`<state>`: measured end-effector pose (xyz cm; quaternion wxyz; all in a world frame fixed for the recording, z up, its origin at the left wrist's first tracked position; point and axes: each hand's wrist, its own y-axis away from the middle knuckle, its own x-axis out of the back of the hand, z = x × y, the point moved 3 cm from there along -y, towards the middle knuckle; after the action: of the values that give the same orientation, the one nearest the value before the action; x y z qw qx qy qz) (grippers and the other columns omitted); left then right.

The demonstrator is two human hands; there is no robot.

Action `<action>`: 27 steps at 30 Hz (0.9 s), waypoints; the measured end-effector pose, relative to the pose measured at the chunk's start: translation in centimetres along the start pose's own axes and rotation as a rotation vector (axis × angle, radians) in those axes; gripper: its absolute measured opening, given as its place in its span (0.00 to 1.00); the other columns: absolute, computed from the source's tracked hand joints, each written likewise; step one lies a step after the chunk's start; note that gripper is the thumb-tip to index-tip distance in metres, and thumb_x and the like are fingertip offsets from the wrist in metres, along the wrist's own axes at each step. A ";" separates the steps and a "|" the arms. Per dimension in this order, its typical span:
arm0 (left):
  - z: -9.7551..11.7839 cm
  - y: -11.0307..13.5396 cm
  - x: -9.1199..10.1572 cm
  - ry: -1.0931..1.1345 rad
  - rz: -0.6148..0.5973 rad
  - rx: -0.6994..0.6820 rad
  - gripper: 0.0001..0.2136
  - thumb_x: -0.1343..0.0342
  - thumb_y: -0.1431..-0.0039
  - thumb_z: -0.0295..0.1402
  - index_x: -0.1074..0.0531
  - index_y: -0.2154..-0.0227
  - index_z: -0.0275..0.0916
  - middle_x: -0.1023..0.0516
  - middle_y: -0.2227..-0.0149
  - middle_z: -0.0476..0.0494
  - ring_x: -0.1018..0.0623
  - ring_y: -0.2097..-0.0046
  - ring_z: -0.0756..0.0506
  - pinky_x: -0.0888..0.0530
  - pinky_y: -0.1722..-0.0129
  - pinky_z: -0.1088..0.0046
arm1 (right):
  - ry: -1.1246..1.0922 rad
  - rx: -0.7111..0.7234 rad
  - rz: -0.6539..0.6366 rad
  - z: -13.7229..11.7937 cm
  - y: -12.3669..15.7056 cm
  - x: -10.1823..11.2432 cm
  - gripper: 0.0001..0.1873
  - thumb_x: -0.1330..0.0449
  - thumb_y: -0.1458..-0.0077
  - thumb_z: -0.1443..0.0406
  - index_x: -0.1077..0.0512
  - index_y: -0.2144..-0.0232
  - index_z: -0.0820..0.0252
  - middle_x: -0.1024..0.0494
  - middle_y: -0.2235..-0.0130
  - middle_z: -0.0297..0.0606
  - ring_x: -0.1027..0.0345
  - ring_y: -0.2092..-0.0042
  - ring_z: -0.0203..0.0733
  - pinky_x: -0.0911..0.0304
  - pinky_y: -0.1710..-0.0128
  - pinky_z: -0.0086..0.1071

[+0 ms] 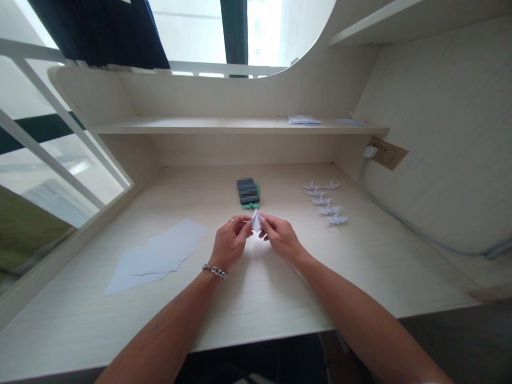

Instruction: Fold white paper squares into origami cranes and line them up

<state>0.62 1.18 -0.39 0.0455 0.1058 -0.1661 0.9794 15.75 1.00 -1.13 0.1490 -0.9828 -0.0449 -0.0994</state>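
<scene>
A small piece of folded white paper [256, 221] is held up between my two hands, over the middle of the desk. My left hand [231, 239], with a ring on one finger and a chain bracelet at the wrist, pinches its left side. On its right side the fingertips of my right hand [281, 236] are closed. The paper comes to a point at the top. Just beyond it lies a dark phone-like object [248, 193] with a green edge, its face blurred. Several folded paper cranes [321, 201] stand in a rough row to the right.
Loose white sheets [160, 253] overlap on the left of the desk [280, 309]. Folded papers [304, 120] rest on the shelf [208, 126] at the back. A plug [370, 152] sits in the wall socket, its grey cable [412, 226] running down the right side.
</scene>
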 end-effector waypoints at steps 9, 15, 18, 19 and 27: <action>-0.2 -0.1 0.2 -0.069 0.037 0.017 0.11 0.45 0.41 0.38 0.27 0.61 0.36 0.20 0.70 0.44 0.20 0.67 0.46 0.24 0.65 0.70 | -0.062 -0.077 0.009 -0.2 0.1 -0.3 0.14 0.47 0.41 0.58 0.26 0.65 0.62 0.23 0.69 0.39 0.30 0.71 0.36 0.34 0.73 0.28; -0.3 0.0 0.1 -0.068 0.038 -0.021 0.10 0.44 0.42 0.39 0.27 0.62 0.37 0.20 0.69 0.45 0.20 0.67 0.46 0.24 0.64 0.70 | -0.194 -0.127 0.035 0.1 0.0 -0.3 0.17 0.39 0.48 0.56 0.28 0.61 0.63 0.23 0.71 0.37 0.29 0.71 0.36 0.34 0.75 0.28; -0.4 0.1 0.0 -0.046 0.024 -0.014 0.11 0.44 0.42 0.39 0.27 0.61 0.37 0.20 0.68 0.44 0.20 0.66 0.45 0.24 0.63 0.69 | -0.200 -0.122 0.092 0.4 -0.1 -0.2 0.19 0.37 0.52 0.61 0.30 0.58 0.64 0.24 0.72 0.35 0.29 0.72 0.37 0.33 0.75 0.29; -0.4 0.1 0.0 -0.036 0.018 -0.014 0.11 0.43 0.42 0.39 0.27 0.61 0.37 0.19 0.67 0.43 0.19 0.65 0.45 0.23 0.63 0.68 | -0.195 -0.117 0.104 0.5 -0.1 -0.1 0.19 0.37 0.52 0.61 0.30 0.58 0.64 0.24 0.72 0.35 0.29 0.72 0.37 0.33 0.75 0.29; 0.3 0.2 0.1 -0.117 0.046 -0.041 0.13 0.37 0.49 0.38 0.29 0.62 0.37 0.21 0.64 0.42 0.20 0.66 0.46 0.23 0.65 0.69 | -0.152 -0.074 0.097 -0.1 0.0 -0.1 0.15 0.38 0.52 0.63 0.27 0.60 0.63 0.22 0.71 0.37 0.29 0.71 0.37 0.33 0.72 0.29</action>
<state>0.57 0.88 -0.20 0.0152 0.1582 -0.1907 0.9687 15.67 0.97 -1.09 0.1134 -0.9934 -0.0046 -0.0187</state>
